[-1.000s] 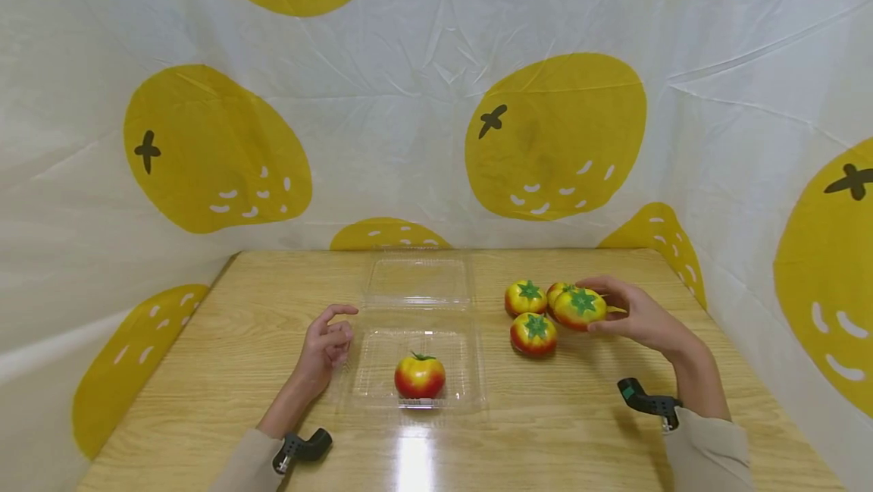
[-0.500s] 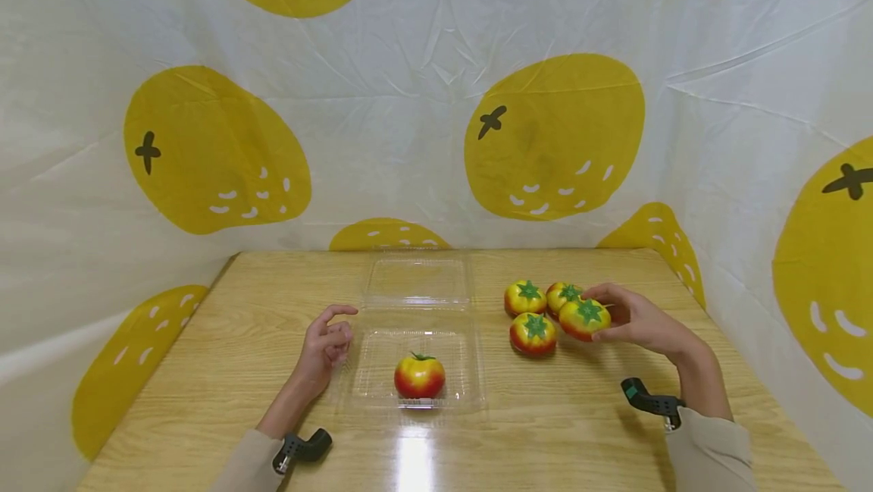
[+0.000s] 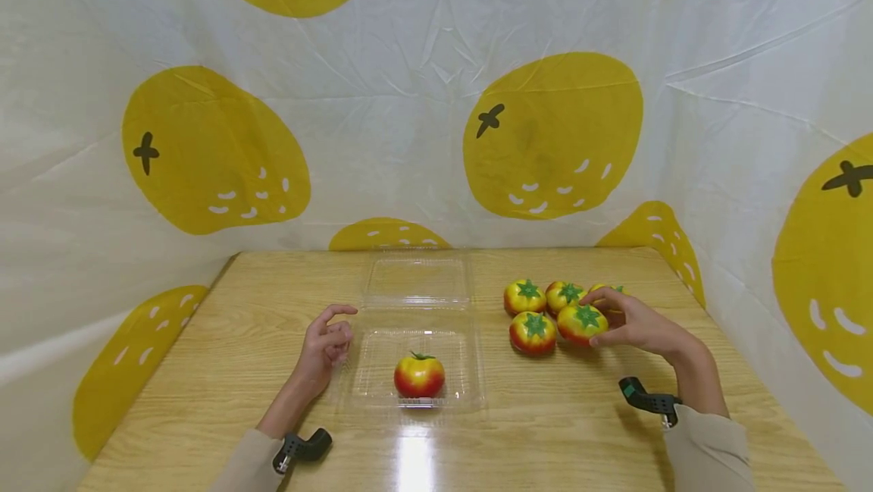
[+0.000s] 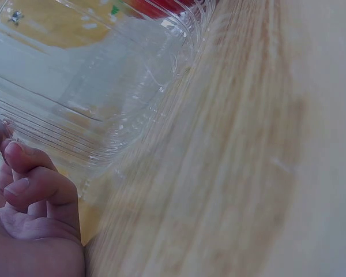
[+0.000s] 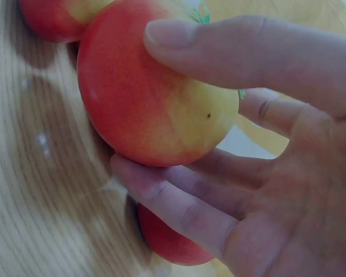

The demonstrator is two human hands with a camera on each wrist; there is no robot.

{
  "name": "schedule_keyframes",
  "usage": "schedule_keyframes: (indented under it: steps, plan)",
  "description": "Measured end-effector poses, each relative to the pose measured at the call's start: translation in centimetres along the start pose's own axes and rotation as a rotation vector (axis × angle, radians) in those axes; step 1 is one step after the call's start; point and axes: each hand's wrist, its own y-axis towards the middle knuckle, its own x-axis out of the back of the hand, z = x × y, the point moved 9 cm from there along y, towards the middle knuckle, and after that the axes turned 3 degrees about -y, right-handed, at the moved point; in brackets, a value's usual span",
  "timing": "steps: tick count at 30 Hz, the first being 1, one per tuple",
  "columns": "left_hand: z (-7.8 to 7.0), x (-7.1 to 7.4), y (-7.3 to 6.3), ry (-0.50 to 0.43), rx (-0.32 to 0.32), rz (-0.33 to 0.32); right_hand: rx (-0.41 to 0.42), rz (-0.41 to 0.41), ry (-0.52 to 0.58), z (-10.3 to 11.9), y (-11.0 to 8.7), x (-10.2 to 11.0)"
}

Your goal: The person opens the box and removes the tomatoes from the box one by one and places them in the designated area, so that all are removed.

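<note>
My right hand holds a yellow-and-red tomato with a green star-shaped top. In the right wrist view its thumb lies on the upper side of the tomato and the fingers are beneath and behind. Just left are two tomatoes, a back one and a front one; a further one sits behind the held tomato. Another tomato is partly hidden by the hand. Loosely curled, my left hand rests beside a clear plastic clamshell box, fingertips right at its rim. One tomato sits inside the box's front half.
The box's raised or folded-back lid extends toward the back of the wooden table. A white curtain with large yellow fruit prints surrounds the table's back and sides. Each wrist wears a black camera mount.
My right hand has brought the tomato toward me and lower, beside the front tomato. The tomato behind the hand shows more clearly now. My left hand has stayed in place.
</note>
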Motion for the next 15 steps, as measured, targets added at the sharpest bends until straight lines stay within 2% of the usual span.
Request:
schedule_keyframes:
  steps: [7,15]
  plan:
    - [-0.01,-0.07,-0.05,0.001,0.002,0.004,-0.030,0.033,0.053,-0.64,0.14,-0.35]
    - [-0.05,-0.07,-0.14,0.000,0.005,0.005,-0.038,0.035,0.051,-1.05,0.26,-0.60]
